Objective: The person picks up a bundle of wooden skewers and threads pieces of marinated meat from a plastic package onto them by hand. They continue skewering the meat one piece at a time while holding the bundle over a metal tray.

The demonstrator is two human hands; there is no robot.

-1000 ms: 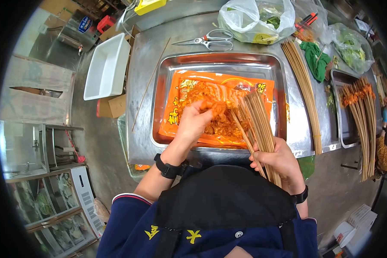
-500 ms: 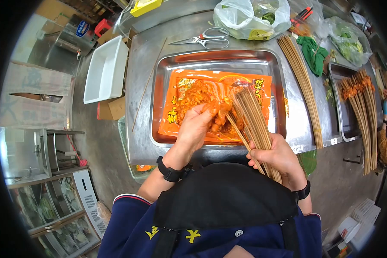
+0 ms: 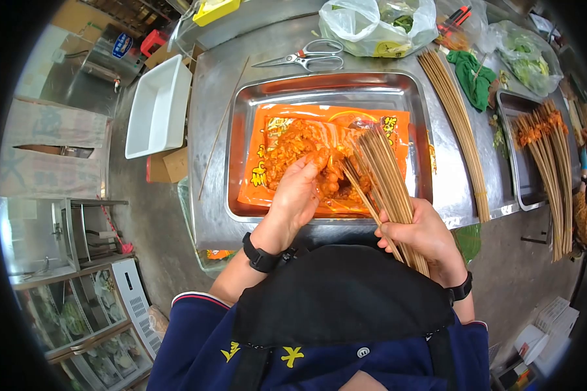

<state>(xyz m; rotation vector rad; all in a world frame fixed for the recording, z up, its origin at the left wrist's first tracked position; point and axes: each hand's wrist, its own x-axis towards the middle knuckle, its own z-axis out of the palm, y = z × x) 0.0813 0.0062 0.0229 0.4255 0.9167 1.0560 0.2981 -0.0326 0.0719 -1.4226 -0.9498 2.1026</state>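
Observation:
My right hand [image 3: 414,231] is closed round a bundle of wooden skewers [image 3: 388,176], their upper ends over the meat. A few skewers [image 3: 362,186] stand apart on the bundle's left, gripped by the same fingers. My left hand [image 3: 298,192] pinches a piece of red sauced meat [image 3: 318,158] at its fingertips, close to those skewer tips. Beneath lies an orange printed bag [image 3: 257,186] with a heap of sauced meat [image 3: 293,144] on it. Bag and meat rest in a metal tray [image 3: 241,104].
Scissors [image 3: 303,60] lie behind the tray, and a single skewer [image 3: 223,130] left of it. To the right are a long bundle of skewers [image 3: 455,130], a green cloth [image 3: 473,78] and a second tray [image 3: 522,166] with loaded skewers [image 3: 546,150]. Plastic bags [image 3: 378,32] stand at the back.
My left hand has shifted slightly down from the skewer tips, still pinching meat. My right hand keeps the skewers in nearly the same place. The whole view has moved slightly.

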